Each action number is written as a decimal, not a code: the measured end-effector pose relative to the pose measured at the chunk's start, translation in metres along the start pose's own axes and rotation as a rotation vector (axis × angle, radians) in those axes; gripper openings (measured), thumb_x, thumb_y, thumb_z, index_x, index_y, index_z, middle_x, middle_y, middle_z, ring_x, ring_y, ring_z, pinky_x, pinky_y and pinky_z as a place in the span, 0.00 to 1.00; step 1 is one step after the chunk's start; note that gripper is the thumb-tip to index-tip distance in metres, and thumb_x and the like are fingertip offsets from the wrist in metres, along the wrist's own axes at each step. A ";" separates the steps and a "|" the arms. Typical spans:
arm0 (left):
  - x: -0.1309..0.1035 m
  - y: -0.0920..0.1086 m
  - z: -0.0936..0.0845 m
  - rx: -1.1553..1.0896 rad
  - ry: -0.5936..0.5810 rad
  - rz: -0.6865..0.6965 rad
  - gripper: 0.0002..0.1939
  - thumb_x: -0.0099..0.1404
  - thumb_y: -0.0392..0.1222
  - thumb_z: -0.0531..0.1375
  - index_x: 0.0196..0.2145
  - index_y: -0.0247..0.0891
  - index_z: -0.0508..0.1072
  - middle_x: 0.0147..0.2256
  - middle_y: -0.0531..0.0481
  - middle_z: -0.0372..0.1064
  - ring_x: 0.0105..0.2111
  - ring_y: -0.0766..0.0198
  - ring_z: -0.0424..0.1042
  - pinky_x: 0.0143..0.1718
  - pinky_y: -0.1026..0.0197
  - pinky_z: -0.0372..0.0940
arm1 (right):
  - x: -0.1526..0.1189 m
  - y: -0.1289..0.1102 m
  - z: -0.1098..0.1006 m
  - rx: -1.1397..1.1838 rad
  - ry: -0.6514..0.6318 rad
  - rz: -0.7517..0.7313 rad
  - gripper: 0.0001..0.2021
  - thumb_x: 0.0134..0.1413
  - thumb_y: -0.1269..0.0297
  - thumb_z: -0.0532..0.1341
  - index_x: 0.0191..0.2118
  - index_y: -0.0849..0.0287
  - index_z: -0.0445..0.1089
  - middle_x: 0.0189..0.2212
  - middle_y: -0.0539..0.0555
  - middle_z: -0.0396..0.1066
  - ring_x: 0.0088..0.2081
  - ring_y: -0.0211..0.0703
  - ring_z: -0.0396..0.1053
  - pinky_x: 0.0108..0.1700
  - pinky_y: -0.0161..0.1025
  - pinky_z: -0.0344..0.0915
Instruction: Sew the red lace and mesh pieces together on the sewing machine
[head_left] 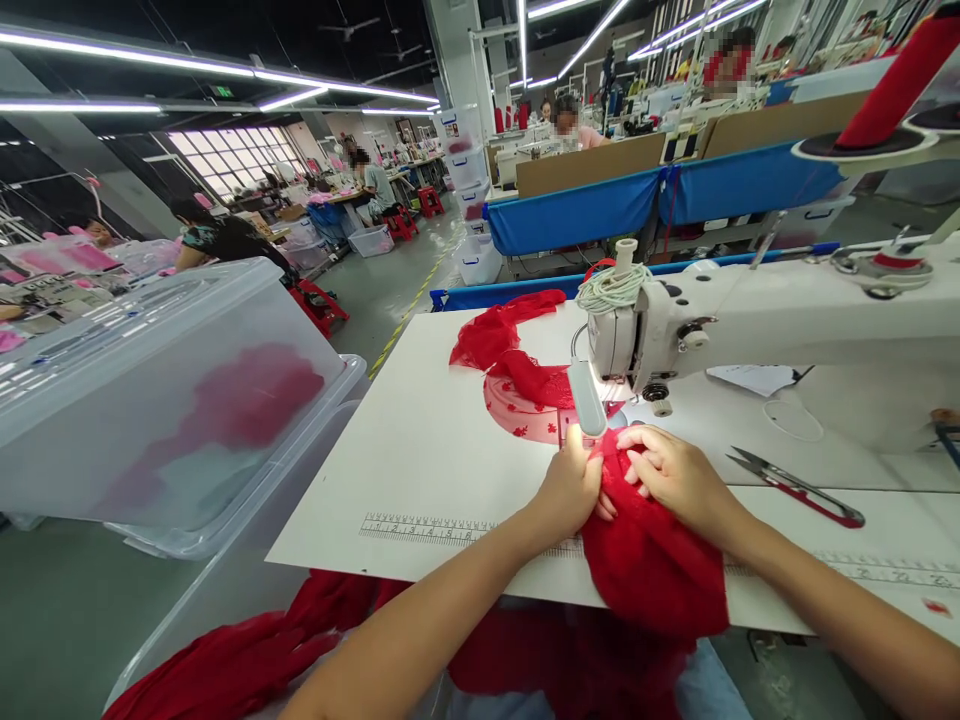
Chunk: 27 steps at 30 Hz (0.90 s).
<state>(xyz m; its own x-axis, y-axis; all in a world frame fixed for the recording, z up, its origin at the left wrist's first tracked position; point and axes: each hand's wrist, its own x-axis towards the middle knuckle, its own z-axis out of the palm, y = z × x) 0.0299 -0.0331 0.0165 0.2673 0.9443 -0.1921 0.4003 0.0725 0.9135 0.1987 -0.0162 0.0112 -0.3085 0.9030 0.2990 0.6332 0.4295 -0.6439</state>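
Red fabric (652, 560) lies over the front edge of the sewing table (375, 430) and hangs down. Its upper end is close to the needle area of a white sewing machine (720, 320). My left hand (574, 480) is closed on the fabric's left edge, thumb on top. On the right side, my right hand (667, 470) pinches the same fabric with bent fingers. Behind the machine's foot, a sheer red piece with a floral pattern (517, 408) and more crumpled red lace (495, 335) rest on the table.
Thread snips (799, 487) lie right of my right hand. A clear plastic box (172, 400) with red cloth stands at the left. Below the table edge, red cloth (255, 640) hangs over a bin. People sit at other stations behind.
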 end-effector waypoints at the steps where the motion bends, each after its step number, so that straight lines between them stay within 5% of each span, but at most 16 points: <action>1: 0.001 0.000 -0.005 0.021 0.010 0.002 0.12 0.69 0.34 0.44 0.50 0.41 0.54 0.16 0.63 0.61 0.18 0.59 0.72 0.21 0.62 0.66 | 0.000 0.004 0.001 0.003 -0.013 -0.028 0.11 0.58 0.66 0.51 0.36 0.54 0.71 0.36 0.52 0.78 0.23 0.40 0.71 0.27 0.39 0.72; 5: 0.008 0.001 -0.032 0.220 0.075 0.064 0.12 0.63 0.28 0.46 0.40 0.42 0.61 0.18 0.61 0.59 0.19 0.63 0.69 0.24 0.64 0.63 | -0.003 0.021 0.002 -0.048 -0.013 -0.177 0.12 0.61 0.67 0.52 0.38 0.55 0.73 0.45 0.56 0.80 0.36 0.45 0.78 0.36 0.41 0.75; 10: 0.014 0.008 -0.045 0.489 0.223 0.176 0.13 0.60 0.28 0.50 0.25 0.43 0.53 0.26 0.49 0.62 0.33 0.54 0.69 0.38 0.53 0.65 | -0.007 0.029 0.005 -0.268 0.029 -0.400 0.16 0.63 0.74 0.50 0.43 0.56 0.75 0.50 0.56 0.79 0.46 0.47 0.79 0.41 0.40 0.77; 12: 0.011 0.013 -0.038 0.550 0.223 0.258 0.11 0.63 0.31 0.51 0.26 0.43 0.56 0.31 0.46 0.63 0.36 0.53 0.67 0.40 0.52 0.65 | -0.007 0.028 0.004 -0.262 -0.016 -0.389 0.17 0.62 0.74 0.50 0.44 0.56 0.76 0.48 0.56 0.80 0.43 0.47 0.79 0.38 0.40 0.77; 14: 0.009 0.016 -0.028 0.618 0.102 0.381 0.09 0.69 0.38 0.52 0.29 0.41 0.62 0.33 0.46 0.65 0.33 0.57 0.66 0.36 0.56 0.64 | -0.006 0.027 0.003 -0.220 -0.060 -0.369 0.18 0.63 0.73 0.51 0.48 0.56 0.76 0.47 0.56 0.80 0.41 0.46 0.79 0.37 0.40 0.77; 18: 0.015 0.004 -0.019 0.870 -0.069 0.505 0.19 0.76 0.44 0.46 0.28 0.40 0.66 0.29 0.48 0.65 0.27 0.62 0.65 0.29 0.61 0.61 | -0.005 0.029 0.003 -0.207 -0.050 -0.389 0.22 0.61 0.75 0.50 0.55 0.57 0.75 0.51 0.58 0.78 0.47 0.47 0.78 0.46 0.43 0.78; 24: 0.021 -0.017 -0.016 1.001 0.087 0.518 0.07 0.72 0.39 0.53 0.37 0.38 0.71 0.36 0.43 0.72 0.31 0.57 0.71 0.28 0.59 0.65 | -0.005 0.030 0.003 -0.247 -0.039 -0.417 0.18 0.63 0.74 0.50 0.44 0.56 0.77 0.44 0.57 0.80 0.46 0.47 0.77 0.46 0.44 0.78; 27: 0.017 -0.022 -0.013 1.039 0.157 0.621 0.11 0.72 0.32 0.49 0.42 0.35 0.71 0.42 0.38 0.74 0.37 0.53 0.74 0.31 0.57 0.69 | -0.005 0.030 0.004 -0.275 0.020 -0.452 0.17 0.62 0.76 0.50 0.44 0.57 0.76 0.47 0.57 0.79 0.46 0.48 0.77 0.45 0.44 0.78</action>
<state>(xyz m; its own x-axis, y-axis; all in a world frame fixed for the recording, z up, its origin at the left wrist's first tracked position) 0.0145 -0.0147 -0.0020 0.5822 0.7610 0.2864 0.7720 -0.6279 0.0992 0.2164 -0.0077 -0.0126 -0.5821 0.6260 0.5190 0.6037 0.7603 -0.2398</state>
